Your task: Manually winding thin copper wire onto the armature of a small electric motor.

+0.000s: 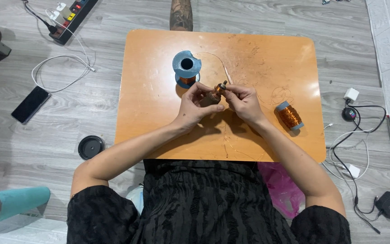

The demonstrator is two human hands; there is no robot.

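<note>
Lighting bright, even, diffuse; no hard highlights. Soft shadows fall under the forearms onto the desk (159, 90), toward the lower centre of the frame. Mild sheen on the desk's upper right and on the grey floor (46, 149). Focus sharp in the centre; fine detail at the fingers (217, 108) is too small to resolve. Slight wide-angle stretch toward the frame corners.
</note>
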